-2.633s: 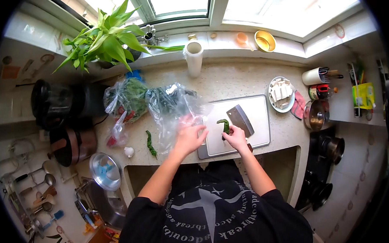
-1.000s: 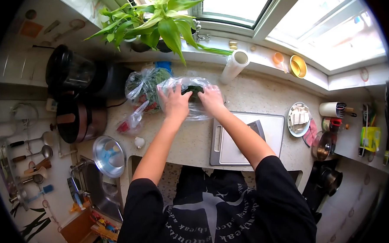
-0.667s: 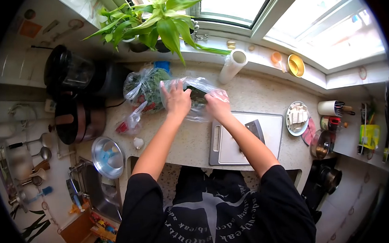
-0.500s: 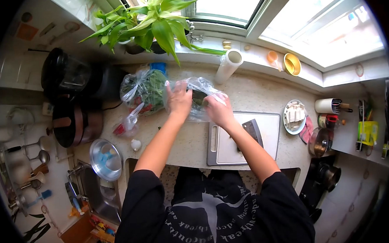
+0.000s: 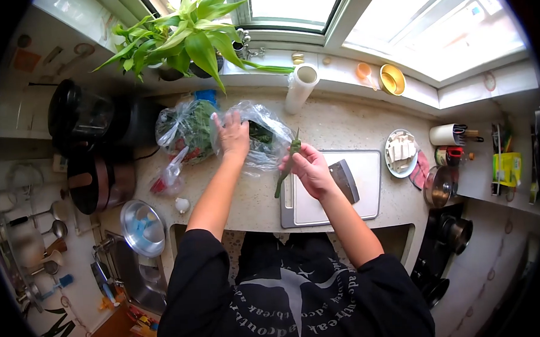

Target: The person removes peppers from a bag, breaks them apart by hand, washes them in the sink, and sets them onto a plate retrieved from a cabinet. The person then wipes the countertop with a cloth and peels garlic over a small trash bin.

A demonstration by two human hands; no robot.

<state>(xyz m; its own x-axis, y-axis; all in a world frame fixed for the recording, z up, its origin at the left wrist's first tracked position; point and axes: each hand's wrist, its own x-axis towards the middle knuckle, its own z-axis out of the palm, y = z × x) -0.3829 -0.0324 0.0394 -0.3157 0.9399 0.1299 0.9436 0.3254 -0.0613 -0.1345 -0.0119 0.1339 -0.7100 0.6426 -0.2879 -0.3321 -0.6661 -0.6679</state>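
Note:
A long green chili pepper (image 5: 290,164) is pinched between the thumb and fingers of my right hand (image 5: 311,170), above the left edge of the cutting board (image 5: 359,199). My left hand (image 5: 233,137) lies with stretched fingers on the side of a clear plastic bag (image 5: 263,154), whose mouth gapes and shows dark green contents. Left of it stands another clear bag (image 5: 190,133) with green leafy vegetables. On the board rests a cleaver (image 5: 344,181), partly covered by my right hand and forearm.
A plate (image 5: 401,170) of white pieces stands right of the board, beside a pink cloth (image 5: 419,170). A roll of plastic bags (image 5: 301,89) stands at the back. Garlic (image 5: 182,205), a metal bowl (image 5: 143,228) and the sink (image 5: 133,274) are left. A potted plant (image 5: 186,39) overhangs the counter.
My right hand has come out of the bag and moved toward me, now with a green chili pepper in it. My left hand stays at the bag. The view has shifted slightly.

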